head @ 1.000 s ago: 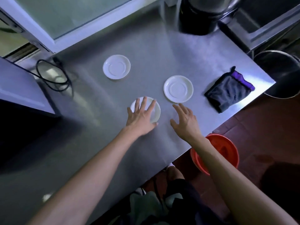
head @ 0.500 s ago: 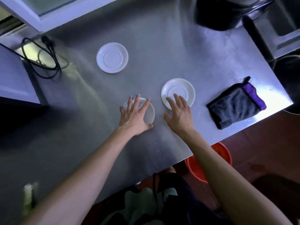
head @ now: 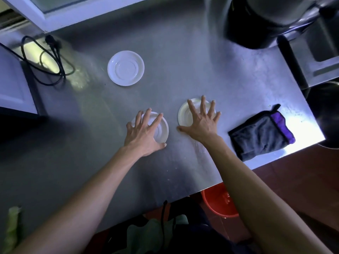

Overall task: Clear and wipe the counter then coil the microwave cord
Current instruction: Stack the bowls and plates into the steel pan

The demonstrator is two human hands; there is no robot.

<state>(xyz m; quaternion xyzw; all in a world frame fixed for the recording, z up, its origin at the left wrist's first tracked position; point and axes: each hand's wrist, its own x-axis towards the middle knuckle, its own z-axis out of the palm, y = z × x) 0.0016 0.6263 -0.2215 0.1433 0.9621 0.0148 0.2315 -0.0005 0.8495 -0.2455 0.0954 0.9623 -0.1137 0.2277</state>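
Three white saucers lie on the steel counter (head: 192,57). My left hand (head: 142,133) rests with spread fingers on the near left saucer (head: 162,128). My right hand (head: 200,120) lies flat, fingers splayed, over the near right saucer (head: 183,114). The third saucer (head: 125,68) sits untouched farther back. A grey cloth with a purple edge (head: 260,132) lies near the counter's right corner. The black microwave cord (head: 45,57) lies in loose loops at the back left, beside the white microwave (head: 11,85).
A dark pot (head: 260,21) stands at the back right, next to a steel sink (head: 322,52). A red bucket (head: 218,204) sits on the floor under the counter's front edge. A pale green thing (head: 12,228) shows at the lower left.
My right hand has moved forward from the bare counter onto the near right saucer. My left hand has stayed on the near left saucer.
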